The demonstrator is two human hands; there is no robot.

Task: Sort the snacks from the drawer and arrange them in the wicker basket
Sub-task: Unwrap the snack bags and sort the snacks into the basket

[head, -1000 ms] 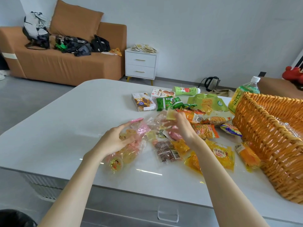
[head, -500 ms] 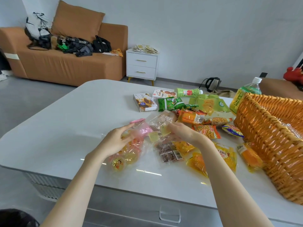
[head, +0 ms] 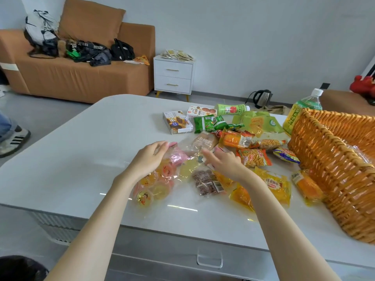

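The snacks are out of the drawer (head: 209, 260) and spread across the right half of the table (head: 81, 159), just short of the wicker basket (head: 332, 179), which sits at the right edge. Most of them are not in it yet; something in clear wrap shows over its rim, but I cannot tell what.

My left hand (head: 150, 159) rests on a clear bag of jelly cups (head: 156, 179), fingers loosely bent over its pink top; whether I am gripping it or only steadying it, I cannot tell. My right hand (head: 225, 163) is released, fingers stretched toward the crinkled wrap between my hands, with a loose yellow jelly cup (head: 189, 168) lying just below the fingertips.

Close around lie a brown packet (head: 207, 182), yellow packets (head: 276, 185) and orange stick snacks (head: 253, 158). Farther back are green packets (head: 207, 123), two small boxes (head: 177, 123), a green drink bottle (head: 231, 109) on its side and a tall bottle (head: 302, 112) behind the basket.

I judge I am still sorting, gathering the jellies into one group. Next I need to get the loose cup in with the rest, take a firm hold of the soft bag so nothing spills, and carry it over the high basket wall.
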